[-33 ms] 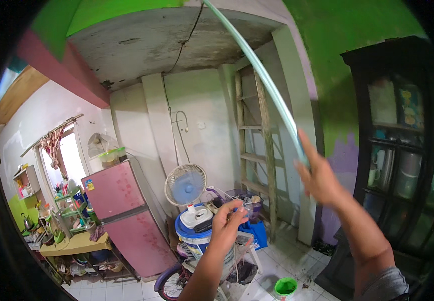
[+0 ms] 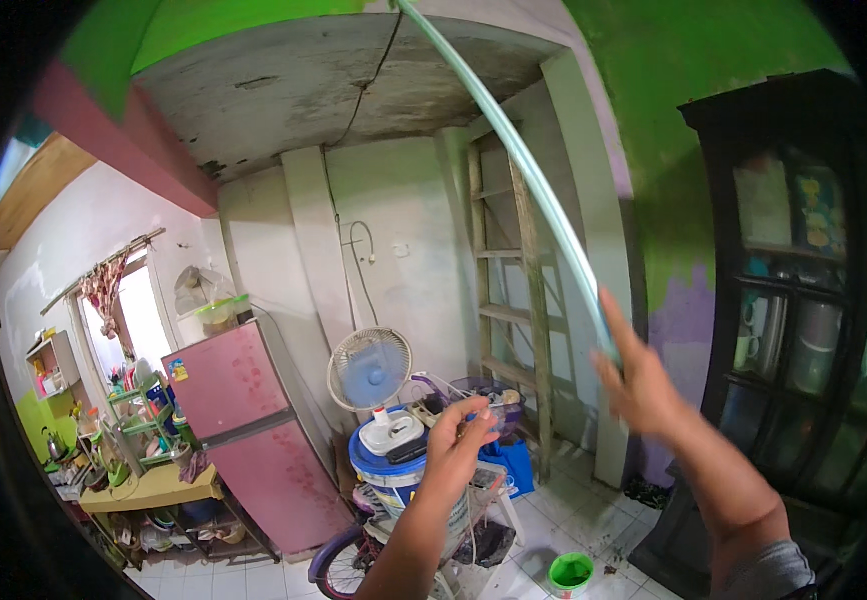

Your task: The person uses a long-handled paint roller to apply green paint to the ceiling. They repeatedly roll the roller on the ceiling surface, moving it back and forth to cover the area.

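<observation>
A long pale-green pole [image 2: 528,165] slants up and to the left, its far end by the bright green painted band at the top edge. My right hand [image 2: 643,385] is closed around its lower end, slightly blurred. My left hand [image 2: 461,437] is raised in front of the fan, its fingers curled toward the thumb. Whether anything lies inside those fingers is hidden. Below, on the tiled floor, stands a small tub of green paint [image 2: 570,572].
A dark glass-fronted cabinet [image 2: 718,300] stands at the right. A wooden ladder [image 2: 533,320] leans by the back wall. A fan [image 2: 371,368] and a blue-lidded bucket [image 2: 383,480] are ahead, near a bicycle wheel [image 2: 338,562]. A pink refrigerator [image 2: 253,440] stands left.
My right hand has come down slightly with the pole, and the pole's far end has shifted a little left. My left hand has hardly moved.
</observation>
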A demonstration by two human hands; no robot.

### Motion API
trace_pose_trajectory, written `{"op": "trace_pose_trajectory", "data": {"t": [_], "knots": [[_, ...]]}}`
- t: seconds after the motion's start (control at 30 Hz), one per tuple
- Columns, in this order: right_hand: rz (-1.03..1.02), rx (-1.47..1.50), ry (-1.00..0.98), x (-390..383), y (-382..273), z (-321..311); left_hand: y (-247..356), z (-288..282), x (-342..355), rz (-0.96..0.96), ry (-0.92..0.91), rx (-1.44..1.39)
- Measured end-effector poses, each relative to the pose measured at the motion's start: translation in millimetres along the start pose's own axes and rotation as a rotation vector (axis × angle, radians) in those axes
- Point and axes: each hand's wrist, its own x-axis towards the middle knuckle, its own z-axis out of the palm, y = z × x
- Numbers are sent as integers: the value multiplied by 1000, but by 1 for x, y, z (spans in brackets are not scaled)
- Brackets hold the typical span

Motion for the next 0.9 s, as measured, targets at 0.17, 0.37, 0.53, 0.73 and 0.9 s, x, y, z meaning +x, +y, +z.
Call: {"op": "trace_pose_trajectory", "data": {"t": [0.17,0.37,0.53,0.73,0.9], "knots": [[210,17,-121,-144,43,26,0,45,32,-49,-132,-56],[242,42,-217,-275,80,57,-3,76,66,-85,-194,-258],[459,21,-339,-337,103,57,26,112,90,-60,-259,-324],[495,81,-322,-364,113,63,21,105,101,39,-287,-425],[619,92,-406,-375,106,62,9,89,75,92,-293,-396]]}}
